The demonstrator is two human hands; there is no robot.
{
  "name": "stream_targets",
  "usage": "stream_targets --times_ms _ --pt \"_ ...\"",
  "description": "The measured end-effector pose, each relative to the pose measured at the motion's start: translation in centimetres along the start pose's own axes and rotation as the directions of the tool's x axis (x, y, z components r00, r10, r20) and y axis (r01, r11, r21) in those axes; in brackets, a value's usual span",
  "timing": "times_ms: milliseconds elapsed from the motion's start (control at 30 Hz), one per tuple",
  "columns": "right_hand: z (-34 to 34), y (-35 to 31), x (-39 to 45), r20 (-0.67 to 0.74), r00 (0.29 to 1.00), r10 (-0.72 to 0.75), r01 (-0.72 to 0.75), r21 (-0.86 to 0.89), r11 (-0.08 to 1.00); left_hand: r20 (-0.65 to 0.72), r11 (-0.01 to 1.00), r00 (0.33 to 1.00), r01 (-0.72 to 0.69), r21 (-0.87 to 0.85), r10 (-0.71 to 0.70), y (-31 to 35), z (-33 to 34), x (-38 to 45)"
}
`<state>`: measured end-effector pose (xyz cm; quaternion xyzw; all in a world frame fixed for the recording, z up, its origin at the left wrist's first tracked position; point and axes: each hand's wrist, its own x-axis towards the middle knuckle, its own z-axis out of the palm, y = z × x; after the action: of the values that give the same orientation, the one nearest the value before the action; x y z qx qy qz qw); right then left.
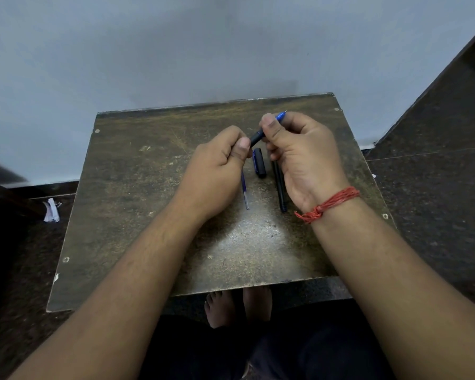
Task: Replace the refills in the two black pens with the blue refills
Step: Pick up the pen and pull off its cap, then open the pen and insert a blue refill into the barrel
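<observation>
Above the worn wooden table (137, 204), my right hand (299, 157) pinches a black pen (257, 137) near its blue tip, which points up and to the right. My left hand (217, 171) grips the pen's other end, hidden inside its curled fingers. On the table between my hands lies a blue-and-black pen cap (259, 163). A thin blue refill (244, 192) lies just below my left hand, partly covered by it. A second black pen (280, 187) lies lengthwise under my right palm.
The small table stands against a grey wall. Dark stone floor surrounds it, with a scrap of white paper (51, 211) on the floor to the left. My bare feet (237, 305) show under the near edge.
</observation>
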<state>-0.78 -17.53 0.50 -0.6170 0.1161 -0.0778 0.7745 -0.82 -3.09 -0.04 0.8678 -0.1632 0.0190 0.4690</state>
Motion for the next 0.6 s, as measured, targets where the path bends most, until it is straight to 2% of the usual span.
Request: stream_targets --times_ms 133,233,300,433,600 --pt "0.12 -0.35 0.23 0.056 0.997 -0.061 0.058 0.06 0.996 0.082 0.978 0.995 0.07 -0.195 -0.055 0.19 -0.62 0.24" --pt "0.13 -0.52 0.34 0.127 0.988 -0.092 0.078 0.107 0.991 0.16 0.917 0.984 0.132 -0.376 -0.076 0.18 -0.89 0.25" --pt "-0.01 -0.4 0.41 0.171 0.981 -0.094 0.07 0.137 0.988 0.186 0.888 0.979 0.156 -0.433 -0.081 0.14 -0.91 0.19" --pt "-0.4 0.05 0.42 0.192 0.976 -0.107 0.106 0.016 0.994 0.128 0.931 0.985 0.15 -0.332 -0.112 -0.46 -0.58 0.2" --pt "-0.3 0.09 0.43 0.051 0.988 -0.147 0.151 -0.098 0.984 0.067 0.988 0.992 0.115 -0.099 -0.109 -0.45 -0.32 0.01"
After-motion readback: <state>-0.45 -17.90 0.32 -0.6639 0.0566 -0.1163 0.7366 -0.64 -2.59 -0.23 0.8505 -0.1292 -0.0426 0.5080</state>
